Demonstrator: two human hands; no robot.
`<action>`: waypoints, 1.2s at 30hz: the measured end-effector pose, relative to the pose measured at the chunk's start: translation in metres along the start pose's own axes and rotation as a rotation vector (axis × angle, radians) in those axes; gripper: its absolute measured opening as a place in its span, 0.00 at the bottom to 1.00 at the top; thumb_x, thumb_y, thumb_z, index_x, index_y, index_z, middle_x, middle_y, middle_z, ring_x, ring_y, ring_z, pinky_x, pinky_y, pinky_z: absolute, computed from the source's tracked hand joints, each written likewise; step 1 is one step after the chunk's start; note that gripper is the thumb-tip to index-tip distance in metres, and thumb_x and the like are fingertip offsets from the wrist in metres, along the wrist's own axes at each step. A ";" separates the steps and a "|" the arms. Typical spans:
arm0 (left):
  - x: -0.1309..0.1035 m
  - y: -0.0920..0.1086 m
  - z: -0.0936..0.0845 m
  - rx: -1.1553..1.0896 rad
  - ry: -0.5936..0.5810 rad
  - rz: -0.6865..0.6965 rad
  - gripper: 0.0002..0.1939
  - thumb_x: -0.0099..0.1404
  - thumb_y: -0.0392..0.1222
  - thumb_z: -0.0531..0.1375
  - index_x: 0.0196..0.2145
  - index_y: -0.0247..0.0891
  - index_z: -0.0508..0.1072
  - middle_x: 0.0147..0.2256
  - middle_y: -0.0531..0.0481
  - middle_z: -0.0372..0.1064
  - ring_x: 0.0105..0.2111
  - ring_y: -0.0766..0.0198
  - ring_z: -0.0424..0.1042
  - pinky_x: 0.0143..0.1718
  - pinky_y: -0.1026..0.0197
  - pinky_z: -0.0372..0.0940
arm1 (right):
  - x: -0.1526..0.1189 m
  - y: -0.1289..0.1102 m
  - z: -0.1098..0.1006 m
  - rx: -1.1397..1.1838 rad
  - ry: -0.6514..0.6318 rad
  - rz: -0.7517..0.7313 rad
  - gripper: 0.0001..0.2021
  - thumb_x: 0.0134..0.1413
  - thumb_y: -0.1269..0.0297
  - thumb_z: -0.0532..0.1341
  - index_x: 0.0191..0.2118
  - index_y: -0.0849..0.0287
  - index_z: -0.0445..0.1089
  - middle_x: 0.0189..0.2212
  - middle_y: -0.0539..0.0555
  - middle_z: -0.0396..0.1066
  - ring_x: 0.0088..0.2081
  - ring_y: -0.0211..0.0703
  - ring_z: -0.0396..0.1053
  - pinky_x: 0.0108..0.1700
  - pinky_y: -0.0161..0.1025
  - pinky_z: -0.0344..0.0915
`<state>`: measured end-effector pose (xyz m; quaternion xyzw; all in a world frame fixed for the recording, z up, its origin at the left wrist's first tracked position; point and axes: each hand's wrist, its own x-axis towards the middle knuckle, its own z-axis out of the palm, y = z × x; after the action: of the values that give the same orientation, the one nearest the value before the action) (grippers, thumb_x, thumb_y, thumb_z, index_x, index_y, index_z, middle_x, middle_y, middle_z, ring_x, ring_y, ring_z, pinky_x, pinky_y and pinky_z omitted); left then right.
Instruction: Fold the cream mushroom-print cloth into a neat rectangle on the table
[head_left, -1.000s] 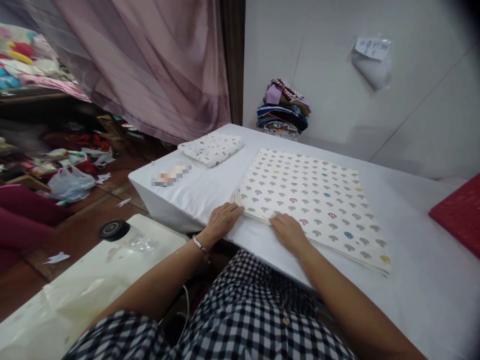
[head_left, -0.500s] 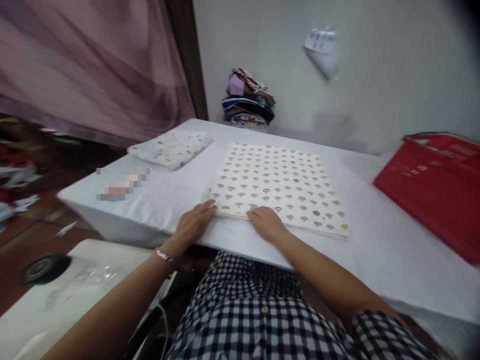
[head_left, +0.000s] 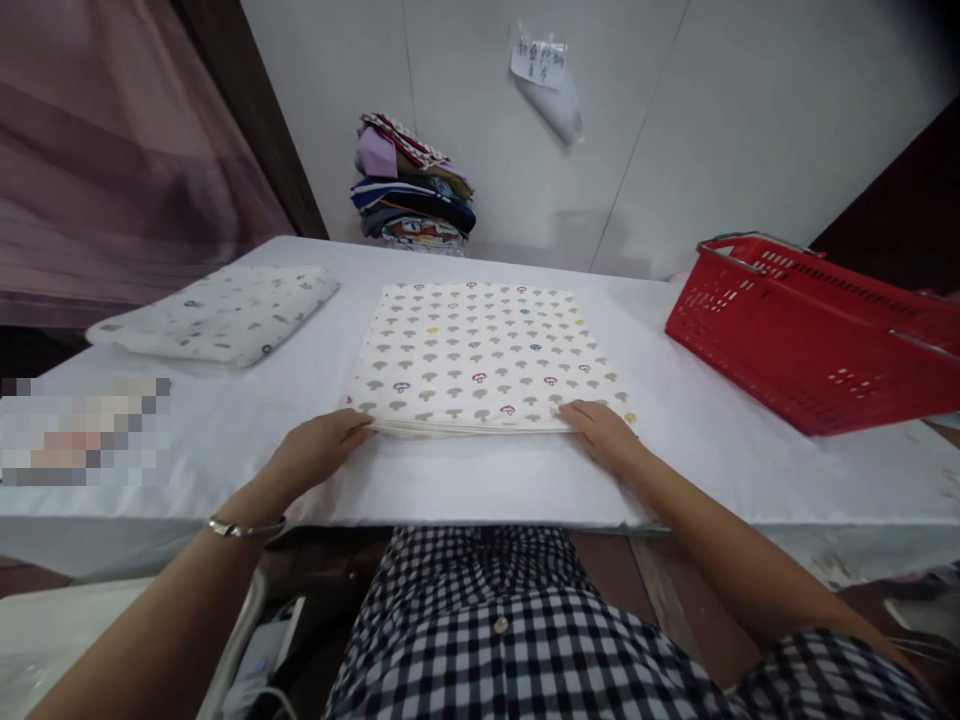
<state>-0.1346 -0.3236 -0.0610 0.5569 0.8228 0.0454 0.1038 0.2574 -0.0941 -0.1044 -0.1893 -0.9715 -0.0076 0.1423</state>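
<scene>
Your left hand (head_left: 319, 450) pinches the folded, cream, mushroom-print cloth (head_left: 487, 350) at its near-left corner, your right hand (head_left: 609, 438) its near edge; red plastic basket (head_left: 795, 345) right of cloth.

big red basket (head_left: 810, 355) over on the right, kinda messy fabric stack (head_left: 412, 205) by the wall (head_left: 675, 150), note (head_left: 540, 64) stuck up there, mauve curtain (head_left: 127, 150) hanging left
</scene>
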 end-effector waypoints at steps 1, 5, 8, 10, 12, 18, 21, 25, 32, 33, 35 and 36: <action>0.005 -0.002 -0.002 -0.019 -0.021 -0.006 0.22 0.63 0.52 0.48 0.46 0.41 0.73 0.47 0.47 0.72 0.46 0.52 0.71 0.44 0.57 0.64 | -0.003 0.003 -0.001 -0.003 0.020 -0.002 0.21 0.58 0.74 0.48 0.56 0.59 0.63 0.51 0.61 0.67 0.50 0.50 0.64 0.50 0.51 0.62; 0.020 -0.005 -0.010 -0.082 -0.064 -0.004 0.23 0.60 0.54 0.49 0.46 0.42 0.74 0.48 0.48 0.72 0.46 0.53 0.70 0.46 0.57 0.63 | -0.006 0.003 0.003 -0.012 0.072 -0.015 0.19 0.60 0.72 0.47 0.55 0.58 0.64 0.52 0.60 0.67 0.51 0.50 0.64 0.50 0.51 0.62; 0.024 -0.001 -0.015 -0.083 -0.091 -0.018 0.24 0.60 0.54 0.49 0.46 0.41 0.74 0.47 0.47 0.73 0.46 0.53 0.70 0.46 0.57 0.62 | -0.001 0.002 0.007 0.009 0.033 -0.045 0.18 0.61 0.72 0.48 0.52 0.58 0.66 0.50 0.60 0.68 0.49 0.49 0.64 0.49 0.50 0.63; 0.024 0.004 -0.018 -0.056 -0.097 -0.044 0.23 0.60 0.54 0.49 0.44 0.42 0.75 0.46 0.48 0.73 0.45 0.52 0.70 0.45 0.57 0.63 | 0.004 0.004 0.006 0.044 0.009 -0.044 0.17 0.60 0.72 0.48 0.50 0.58 0.68 0.48 0.60 0.69 0.48 0.49 0.65 0.48 0.49 0.63; 0.023 0.008 -0.020 -0.045 -0.092 -0.062 0.22 0.60 0.54 0.49 0.43 0.43 0.75 0.46 0.49 0.73 0.45 0.53 0.70 0.43 0.57 0.63 | 0.010 0.008 0.001 0.097 -0.014 -0.020 0.16 0.59 0.71 0.49 0.48 0.58 0.70 0.47 0.59 0.69 0.48 0.48 0.65 0.48 0.47 0.64; 0.032 0.007 -0.029 -0.019 -0.028 -0.099 0.23 0.61 0.54 0.50 0.46 0.43 0.74 0.47 0.48 0.73 0.46 0.53 0.70 0.43 0.58 0.62 | 0.039 0.032 -0.032 0.204 -0.270 0.160 0.16 0.58 0.65 0.52 0.50 0.51 0.69 0.46 0.55 0.71 0.47 0.48 0.67 0.46 0.44 0.65; 0.048 0.000 -0.036 -0.026 0.041 -0.042 0.22 0.60 0.54 0.50 0.44 0.42 0.75 0.44 0.46 0.73 0.44 0.53 0.70 0.43 0.58 0.63 | 0.061 0.049 -0.047 0.173 -0.366 0.215 0.18 0.56 0.65 0.53 0.51 0.49 0.69 0.46 0.53 0.72 0.46 0.48 0.68 0.46 0.43 0.64; 0.080 -0.007 -0.039 -0.081 0.087 -0.053 0.21 0.60 0.55 0.50 0.41 0.43 0.75 0.42 0.48 0.73 0.40 0.55 0.71 0.40 0.59 0.63 | 0.092 0.078 -0.050 0.029 -0.404 0.308 0.18 0.55 0.64 0.53 0.50 0.50 0.70 0.48 0.53 0.72 0.47 0.49 0.68 0.46 0.42 0.64; 0.124 -0.014 -0.020 -0.070 0.042 -0.076 0.20 0.64 0.50 0.47 0.43 0.40 0.73 0.46 0.43 0.72 0.45 0.50 0.70 0.44 0.53 0.64 | 0.127 0.127 -0.017 -0.145 -0.385 0.275 0.13 0.51 0.70 0.54 0.40 0.55 0.73 0.37 0.56 0.73 0.39 0.48 0.70 0.39 0.40 0.64; 0.125 -0.015 -0.020 -0.075 0.038 -0.067 0.20 0.64 0.49 0.47 0.43 0.40 0.73 0.46 0.42 0.72 0.45 0.49 0.70 0.44 0.52 0.64 | 0.128 0.129 -0.013 -0.152 -0.369 0.239 0.12 0.51 0.71 0.55 0.38 0.56 0.74 0.36 0.57 0.73 0.39 0.48 0.70 0.40 0.41 0.64; 0.126 -0.013 -0.021 -0.088 0.048 -0.029 0.19 0.63 0.48 0.49 0.44 0.40 0.73 0.47 0.42 0.71 0.45 0.49 0.70 0.45 0.51 0.64 | 0.128 0.126 -0.009 -0.124 -0.270 0.168 0.11 0.50 0.73 0.55 0.37 0.57 0.73 0.39 0.59 0.73 0.44 0.51 0.68 0.45 0.46 0.63; 0.126 -0.010 -0.023 -0.098 0.067 0.003 0.19 0.62 0.47 0.50 0.46 0.40 0.73 0.48 0.42 0.71 0.46 0.50 0.69 0.47 0.51 0.63 | 0.129 0.120 -0.009 -0.079 -0.197 0.132 0.11 0.51 0.73 0.55 0.38 0.57 0.73 0.42 0.59 0.72 0.48 0.52 0.67 0.48 0.48 0.61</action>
<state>-0.1938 -0.2101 -0.0556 0.5507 0.8217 0.1044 0.1030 0.1897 0.0638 -0.0646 -0.2581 -0.9652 -0.0177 0.0387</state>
